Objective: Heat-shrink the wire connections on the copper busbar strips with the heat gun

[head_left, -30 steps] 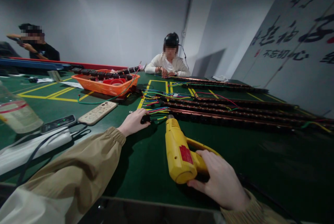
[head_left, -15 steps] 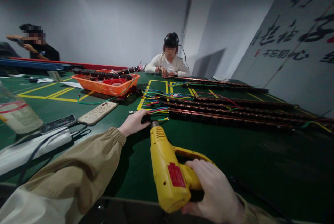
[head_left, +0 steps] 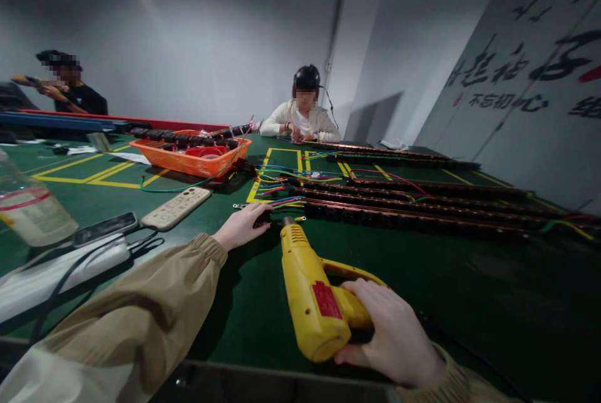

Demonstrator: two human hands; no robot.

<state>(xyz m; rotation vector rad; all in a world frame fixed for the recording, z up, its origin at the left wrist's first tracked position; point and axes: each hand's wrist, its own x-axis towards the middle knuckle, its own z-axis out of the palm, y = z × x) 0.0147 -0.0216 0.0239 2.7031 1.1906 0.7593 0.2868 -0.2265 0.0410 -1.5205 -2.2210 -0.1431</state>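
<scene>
Green surface (head_left: 253, 309), pale wall (head_left: 211, 59) behind; all positions are referred to the heat gun (head_left: 303, 284). The gun lies directly before you, its long axis running away from you and leaning slightly left, so that its metal nozzle (head_left: 288, 221) forms the far end and its rounded yellow back the near end. Your right hand (head_left: 397, 331) is wrapped around the handle, to the right of the gun's body; whether a finger presses the trigger cannot be told. Your left hand (head_left: 241, 226) is just left of the nozzle, fingers and thumb closed about a black piece (head_left: 262, 219) whose full shape is hidden. Note the key relation: the nozzle's tip sits just beside the left fingertips, and of your two hands the left is much the nearer to it. A yellow wire end (head_left: 300, 219) shows just right of the nozzle, and a metal lug (head_left: 239, 206) protrudes past the left hand, on the side away from the gun. Coloured wires (head_left: 288, 202) lie beyond the nozzle, leading rightward to long dark bars (head_left: 399, 218), which run crosswise to the gun's axis. Farther off, left of the gun, is an orange basket (head_left: 190, 163).
</scene>
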